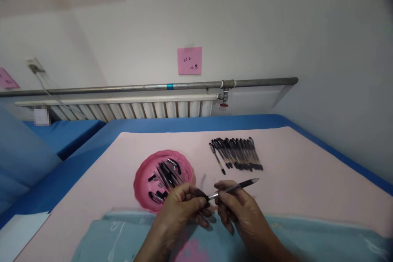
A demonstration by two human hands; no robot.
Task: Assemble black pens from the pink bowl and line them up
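A pen with a dark grip and pointed tip is held between both hands, its tip toward the right. My right hand pinches the barrel near its middle. At the pen's back end, my left hand grips a small black part, perhaps an end plug, with thumb and forefinger. Beside my left hand, a pink scalloped tray holds loose pen barrels and black caps. Beyond my right hand, capped black pens lie side by side in a row.
A pink sheet covers the blue-edged table. Teal patterned cloth lies along the near edge. White paper sits at the left. Behind stand a radiator and a wall pipe with a red-handled valve.
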